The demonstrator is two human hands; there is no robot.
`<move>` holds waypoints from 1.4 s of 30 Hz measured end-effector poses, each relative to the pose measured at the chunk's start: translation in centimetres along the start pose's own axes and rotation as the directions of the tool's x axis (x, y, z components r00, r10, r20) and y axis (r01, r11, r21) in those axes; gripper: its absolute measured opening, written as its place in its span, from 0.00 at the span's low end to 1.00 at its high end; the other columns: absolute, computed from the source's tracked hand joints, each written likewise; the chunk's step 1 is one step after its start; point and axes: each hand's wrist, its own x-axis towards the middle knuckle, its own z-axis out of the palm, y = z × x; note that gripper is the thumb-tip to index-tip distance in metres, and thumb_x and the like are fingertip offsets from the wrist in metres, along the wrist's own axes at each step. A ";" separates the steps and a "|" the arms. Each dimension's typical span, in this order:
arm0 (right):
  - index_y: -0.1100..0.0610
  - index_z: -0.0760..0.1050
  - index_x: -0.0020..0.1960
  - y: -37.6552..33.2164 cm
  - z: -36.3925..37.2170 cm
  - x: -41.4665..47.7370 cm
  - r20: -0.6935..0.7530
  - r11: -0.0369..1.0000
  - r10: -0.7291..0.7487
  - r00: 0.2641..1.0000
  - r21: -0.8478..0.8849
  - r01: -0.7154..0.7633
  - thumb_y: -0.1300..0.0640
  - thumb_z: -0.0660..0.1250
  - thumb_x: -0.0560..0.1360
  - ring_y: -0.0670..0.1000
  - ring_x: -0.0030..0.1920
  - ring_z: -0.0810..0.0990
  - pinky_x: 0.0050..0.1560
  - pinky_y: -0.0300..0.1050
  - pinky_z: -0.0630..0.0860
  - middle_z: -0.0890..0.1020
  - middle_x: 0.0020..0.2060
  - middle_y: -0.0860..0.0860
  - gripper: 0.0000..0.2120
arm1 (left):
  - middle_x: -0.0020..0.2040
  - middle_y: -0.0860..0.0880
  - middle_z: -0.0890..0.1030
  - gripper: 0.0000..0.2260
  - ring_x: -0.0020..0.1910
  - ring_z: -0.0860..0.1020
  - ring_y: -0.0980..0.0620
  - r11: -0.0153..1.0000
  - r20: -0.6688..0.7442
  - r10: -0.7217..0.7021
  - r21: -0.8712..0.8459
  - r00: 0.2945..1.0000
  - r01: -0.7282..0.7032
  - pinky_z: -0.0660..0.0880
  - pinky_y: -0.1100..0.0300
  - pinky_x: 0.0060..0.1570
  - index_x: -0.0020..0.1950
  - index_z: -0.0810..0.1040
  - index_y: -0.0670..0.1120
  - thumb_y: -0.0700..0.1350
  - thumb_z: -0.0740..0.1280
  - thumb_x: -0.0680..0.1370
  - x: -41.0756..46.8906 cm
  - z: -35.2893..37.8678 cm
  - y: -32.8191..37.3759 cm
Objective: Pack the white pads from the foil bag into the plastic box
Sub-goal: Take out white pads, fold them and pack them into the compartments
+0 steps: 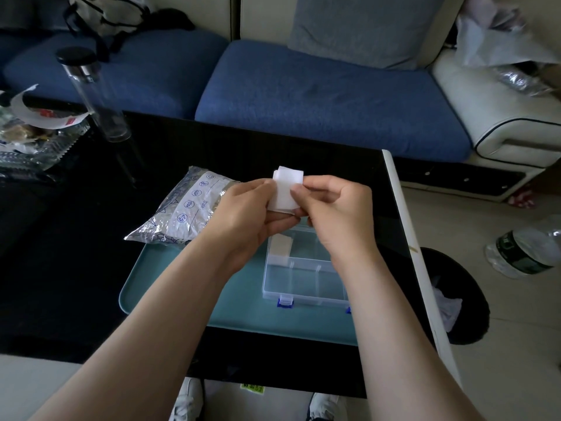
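A small stack of white pads [287, 186] is held up above the table between both hands. My left hand [246, 217] grips its left and lower edge. My right hand [331, 208] pinches its right edge with thumb and fingers. Below them the clear plastic box [303, 278] with blue latches lies open on a teal tray [170, 287]; one pad [279, 246] lies in its far left compartment. The silver foil bag [185, 205] lies to the left, partly on the tray's far corner.
The black table [76, 253] ends at a white edge on the right. A clear bottle [94, 95] and snack wrappers [33, 132] stand at the far left. A black bin [455, 296] and a plastic bottle [525, 250] are on the floor to the right. A blue sofa lies beyond.
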 end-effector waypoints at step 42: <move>0.52 0.85 0.63 1.6 0.9 0.0 0.130 0.811 -0.379 0.916 -0.429 0.397 0.56 0.68 0.84 0.47 0.54 0.82 0.54 0.45 0.79 0.86 0.54 0.49 0.11 | 0.50 0.40 0.87 0.12 0.44 0.88 0.48 0.995 -0.050 -0.055 -0.088 0.997 0.050 0.86 0.47 0.48 0.60 0.77 0.36 0.44 0.58 0.89 -0.5 0.3 0.5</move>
